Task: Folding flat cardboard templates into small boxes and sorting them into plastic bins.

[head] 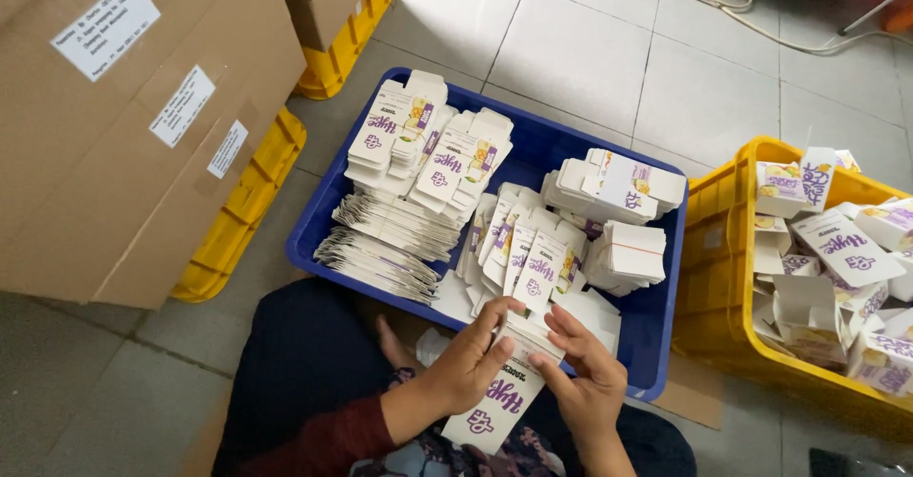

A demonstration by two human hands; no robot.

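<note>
A flat, unfolded white carton blank (495,399) with purple print lies tilted over my lap. My left hand (468,361) grips its upper left edge, thumb on top. My right hand (585,374) pinches its upper right end with fingers bent over the flap. Both hands sit just in front of the near rim of a blue plastic crate (656,344). The crate holds several stacks and fanned bundles of the same flat carton blanks (433,168), some bound with rubber bands.
A yellow crate (709,277) at the right holds several folded-up cartons (837,249). Large brown cardboard boxes (124,125) stand at the left on yellow crates (242,220). A cable (732,6) runs across the tiled floor at the top.
</note>
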